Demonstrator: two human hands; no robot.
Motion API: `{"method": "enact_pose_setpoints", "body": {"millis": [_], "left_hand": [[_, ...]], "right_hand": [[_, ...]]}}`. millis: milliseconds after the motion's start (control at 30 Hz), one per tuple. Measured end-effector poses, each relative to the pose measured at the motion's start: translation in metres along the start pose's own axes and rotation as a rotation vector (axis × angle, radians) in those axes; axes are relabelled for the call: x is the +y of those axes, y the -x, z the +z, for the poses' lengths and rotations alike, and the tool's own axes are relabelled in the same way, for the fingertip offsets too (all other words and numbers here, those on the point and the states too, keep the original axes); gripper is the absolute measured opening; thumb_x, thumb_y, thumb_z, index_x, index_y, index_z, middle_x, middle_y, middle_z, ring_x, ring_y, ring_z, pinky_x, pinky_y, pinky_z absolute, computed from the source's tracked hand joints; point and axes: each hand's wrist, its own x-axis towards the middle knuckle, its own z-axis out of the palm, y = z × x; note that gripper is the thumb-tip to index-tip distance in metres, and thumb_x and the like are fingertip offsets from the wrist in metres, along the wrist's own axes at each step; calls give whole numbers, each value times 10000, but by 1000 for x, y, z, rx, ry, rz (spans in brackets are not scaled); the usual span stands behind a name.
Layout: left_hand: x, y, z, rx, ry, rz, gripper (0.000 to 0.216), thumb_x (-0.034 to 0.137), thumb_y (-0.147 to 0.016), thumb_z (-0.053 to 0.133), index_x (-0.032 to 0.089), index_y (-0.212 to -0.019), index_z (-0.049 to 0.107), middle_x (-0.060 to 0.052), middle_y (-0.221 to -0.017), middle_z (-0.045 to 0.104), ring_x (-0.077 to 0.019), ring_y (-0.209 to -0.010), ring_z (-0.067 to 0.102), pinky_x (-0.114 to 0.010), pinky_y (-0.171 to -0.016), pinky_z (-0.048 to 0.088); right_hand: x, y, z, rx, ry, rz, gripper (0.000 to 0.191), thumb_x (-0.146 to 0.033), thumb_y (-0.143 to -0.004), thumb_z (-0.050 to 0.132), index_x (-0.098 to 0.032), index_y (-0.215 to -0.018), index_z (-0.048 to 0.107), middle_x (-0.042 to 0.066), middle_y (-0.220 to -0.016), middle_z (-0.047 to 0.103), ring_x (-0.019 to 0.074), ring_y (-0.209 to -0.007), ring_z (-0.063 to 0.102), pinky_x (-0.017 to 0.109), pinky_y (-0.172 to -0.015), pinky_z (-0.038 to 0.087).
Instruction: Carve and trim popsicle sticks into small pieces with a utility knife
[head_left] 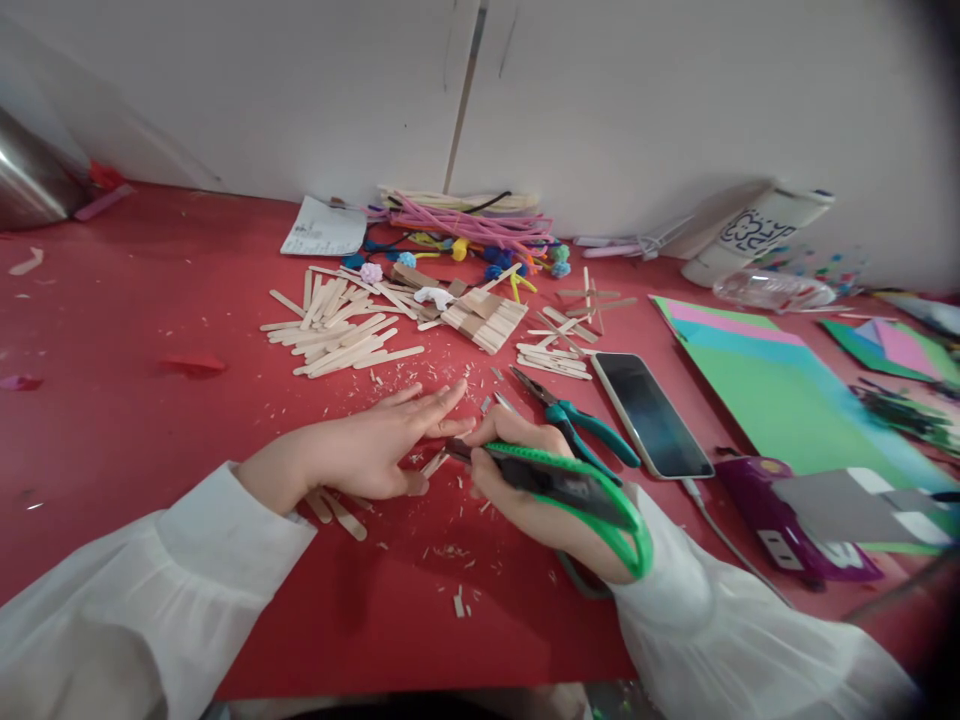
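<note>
My right hand (532, 480) is closed around a green and black utility knife (577, 490), its tip pointing left toward my other hand. Palm down on the red table, my left hand (367, 440) has its fingers stretched out and apart. A thin piece of wooden stick (433, 463) shows between its thumb and fingers, near the knife tip; how firmly it is pressed I cannot tell. A few craft sticks (345, 517) stick out from under the left wrist. Small wood shavings (450, 550) lie scattered around both hands. Teal-handled pliers (581, 425) rest just beyond my right hand.
Piles of craft sticks (337, 330) and a taped bundle (486, 318) lie ahead, with pipe cleaners (465, 218) behind them. A phone (652, 415) with a cable, a purple stapler-like object (787, 520) and coloured sheets (802, 390) are at right. A white wall (300, 100) closes the back.
</note>
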Motion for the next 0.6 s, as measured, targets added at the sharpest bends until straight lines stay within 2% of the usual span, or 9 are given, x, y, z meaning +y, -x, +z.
{"method": "enact_pose_setpoints", "body": {"millis": [100, 167, 267, 467, 600], "left_hand": [[1, 0, -1, -13, -3, -25, 899, 274, -778, 564, 273, -1462, -19, -62, -1541, 86, -329, -1396, 46, -453, -1049, 303], [2, 0, -1, -28, 0, -48, 912, 278, -777, 567, 268, -1460, -38, -65, -1542, 73, -329, -1396, 38, -452, -1048, 305], [2, 0, -3, -34, -11, -61, 881, 278, -782, 559, 272, -1462, -1, -56, -1546, 35, -334, -1396, 48, -458, -1054, 296], [3, -1, -3, 4, -129, -5, 743, 316, -785, 579, 293, -1438, 226, -38, -1543, 20, -332, -1390, 115, -456, -1076, 258], [8, -3, 6, 138, -274, -50, 978, 509, -709, 667, 204, -1463, 123, -138, -1514, 174, -338, -1384, 144, -458, -1084, 230]], "right_hand": [[3, -2, 5, 46, -195, 216, 32, -234, -761, 472, -208, -747, 484, -43, -498, 569, 121, -448, 577, 220, -448, 440], [4, -3, 7, 77, -276, 269, 56, -261, -758, 477, -209, -737, 477, -55, -461, 549, 132, -427, 586, 226, -432, 439], [1, -3, 4, 67, -187, 214, 16, -214, -761, 486, -206, -748, 492, -50, -494, 577, 121, -468, 587, 228, -478, 442], [-8, 0, -6, 95, 26, 86, 63, -160, -772, 489, -204, -736, 515, -44, -574, 589, 91, -504, 528, 218, -503, 404], [-11, -1, -8, 117, 96, 61, 90, -132, -771, 495, -210, -731, 513, -53, -579, 551, 81, -501, 493, 210, -508, 393]]}}
